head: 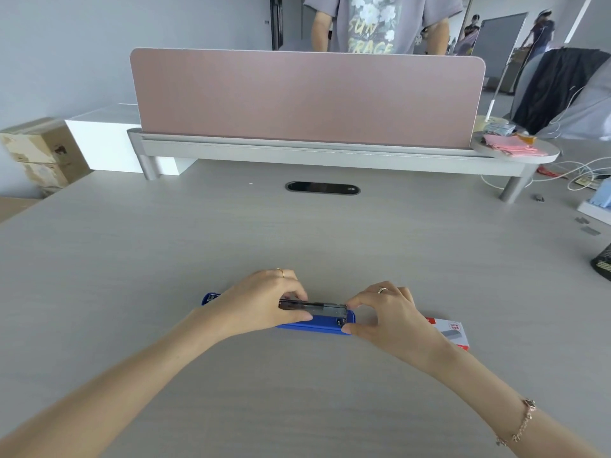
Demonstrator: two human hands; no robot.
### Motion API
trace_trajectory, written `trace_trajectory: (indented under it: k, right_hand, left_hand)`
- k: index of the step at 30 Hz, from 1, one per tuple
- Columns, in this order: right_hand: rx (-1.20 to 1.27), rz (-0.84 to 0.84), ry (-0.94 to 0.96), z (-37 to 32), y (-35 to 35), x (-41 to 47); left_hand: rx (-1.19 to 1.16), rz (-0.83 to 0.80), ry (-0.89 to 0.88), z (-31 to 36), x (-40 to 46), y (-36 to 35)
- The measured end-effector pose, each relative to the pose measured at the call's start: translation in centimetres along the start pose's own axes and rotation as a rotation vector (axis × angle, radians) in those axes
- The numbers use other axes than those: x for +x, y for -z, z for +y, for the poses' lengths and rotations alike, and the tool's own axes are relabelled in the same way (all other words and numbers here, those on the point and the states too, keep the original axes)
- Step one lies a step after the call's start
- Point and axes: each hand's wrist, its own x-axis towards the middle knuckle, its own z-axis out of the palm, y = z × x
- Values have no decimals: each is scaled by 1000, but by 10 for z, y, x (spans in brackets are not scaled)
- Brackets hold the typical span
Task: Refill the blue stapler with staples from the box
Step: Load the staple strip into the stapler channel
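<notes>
The blue stapler (317, 324) lies lengthwise on the desk in front of me, its blue cover end poking out left of my left hand. Its dark metal staple channel (325, 307) shows on top between my hands. My left hand (261, 304) grips the stapler's middle, thumb in front, fingers behind. My right hand (386, 314) pinches the stapler's right end, fingertips at the channel's tip and thumb on the blue base. The red and white staple box (454, 332) lies flat just right of my right hand, partly hidden by the wrist.
A pink divider screen (307, 97) on a grey shelf rail closes the desk's far side; a person stands behind it. A cable grommet (323, 188) sits mid-desk. Loose staple strips (590, 230), cables and a black object (603, 266) lie at the right edge.
</notes>
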Motion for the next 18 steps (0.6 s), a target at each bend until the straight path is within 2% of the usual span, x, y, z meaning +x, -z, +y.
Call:
trace_trajectory:
  k: [7, 11, 18]
  right_hand:
    - [-31, -30, -21, 1, -4, 0]
    - [-53, -31, -21, 0, -5, 1]
    - [-36, -17, -51, 0, -6, 0]
  left_hand:
    - [103, -70, 44, -34, -16, 16]
    - [79, -122, 78, -53, -27, 28]
    - [-35, -28, 133, -84, -51, 32]
